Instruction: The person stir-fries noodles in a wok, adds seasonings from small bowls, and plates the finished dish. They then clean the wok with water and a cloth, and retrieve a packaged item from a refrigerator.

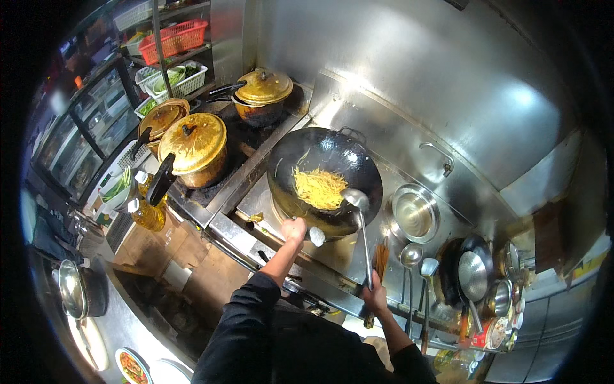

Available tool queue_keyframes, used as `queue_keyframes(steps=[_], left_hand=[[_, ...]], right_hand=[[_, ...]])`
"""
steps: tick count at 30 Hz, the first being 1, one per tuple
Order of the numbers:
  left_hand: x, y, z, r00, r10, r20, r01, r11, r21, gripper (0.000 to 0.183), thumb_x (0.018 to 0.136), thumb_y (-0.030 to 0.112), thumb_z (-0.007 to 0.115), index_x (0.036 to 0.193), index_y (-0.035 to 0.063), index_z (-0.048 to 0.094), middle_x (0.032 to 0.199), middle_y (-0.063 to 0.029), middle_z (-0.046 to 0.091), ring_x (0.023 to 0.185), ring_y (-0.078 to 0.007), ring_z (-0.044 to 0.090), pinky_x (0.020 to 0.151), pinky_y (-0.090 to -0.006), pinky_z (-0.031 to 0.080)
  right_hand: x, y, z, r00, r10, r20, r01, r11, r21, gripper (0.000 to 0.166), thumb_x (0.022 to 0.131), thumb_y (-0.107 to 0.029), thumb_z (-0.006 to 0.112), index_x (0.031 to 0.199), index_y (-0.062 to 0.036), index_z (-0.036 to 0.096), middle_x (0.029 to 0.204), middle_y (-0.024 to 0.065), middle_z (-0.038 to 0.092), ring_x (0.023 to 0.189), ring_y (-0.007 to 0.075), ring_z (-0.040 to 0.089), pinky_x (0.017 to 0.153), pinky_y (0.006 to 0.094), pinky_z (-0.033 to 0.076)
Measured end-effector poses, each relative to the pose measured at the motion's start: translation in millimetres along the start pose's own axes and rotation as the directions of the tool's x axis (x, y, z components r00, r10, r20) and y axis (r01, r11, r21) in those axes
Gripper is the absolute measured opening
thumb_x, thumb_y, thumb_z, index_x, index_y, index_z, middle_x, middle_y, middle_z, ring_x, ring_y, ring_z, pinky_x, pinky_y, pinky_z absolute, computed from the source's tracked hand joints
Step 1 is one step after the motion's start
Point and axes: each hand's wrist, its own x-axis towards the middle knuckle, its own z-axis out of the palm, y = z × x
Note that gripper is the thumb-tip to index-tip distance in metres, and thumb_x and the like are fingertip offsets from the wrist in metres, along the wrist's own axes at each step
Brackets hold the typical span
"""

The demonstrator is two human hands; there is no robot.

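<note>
A black wok (280, 177) sits over the stove in front of me, tilted slightly. In it lies a heap of yellow shredded food (319, 187), perhaps potato strips. My left hand (293, 230) is closed at the wok's near rim, where a handle seems to be hidden under the fingers. Beside that hand is a small white bundle (316, 236), possibly cloth. My right hand (375, 294) grips the long handle of a metal ladle (356, 198). The ladle's bowl rests inside the wok, touching the right side of the shreds. A bamboo wok brush (382, 257) lies just behind my right hand.
Yellowed pressure cookers (194, 144) stand on the left burners, with oil bottles (147, 216) below them. Right of the wok are a metal basin (415, 213), a second ladle (411, 255), a spatula (429, 268) and a perforated skimmer (474, 276). A faucet (446, 161) projects from the back panel.
</note>
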Motion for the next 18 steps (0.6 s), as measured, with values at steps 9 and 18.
queue_keyframes(steps=[9,18], left_hand=[[26.8,-42.9,27.3,0.990,-0.110,0.087,0.120,0.986,-0.120,0.026,0.062,0.013,0.053,0.079,-0.0072,0.058,0.079,-0.0227,0.061,0.078,-0.0293,0.060,0.073,-0.0355,0.045],[-26.0,1.4,-40.8,0.901,-0.178,0.396,0.290,0.925,-0.245,0.060,0.070,0.045,0.067,0.099,-0.0044,0.050,0.089,-0.0101,0.053,0.075,-0.0201,0.054,0.059,-0.0335,0.050]], right_hand=[[12.2,-22.0,-117.2,0.939,-0.166,0.301,0.293,0.844,-0.449,0.068,0.068,-0.002,0.048,0.132,-0.0188,0.030,0.071,0.0193,0.058,0.065,0.0367,0.057,0.058,0.0463,0.045],[146.9,-72.6,-31.8,0.975,0.084,0.206,-0.133,0.963,0.235,0.060,0.074,-0.010,0.056,0.130,-0.0119,0.036,0.057,0.0104,0.055,0.039,0.0181,0.050,0.043,0.0315,0.043]])
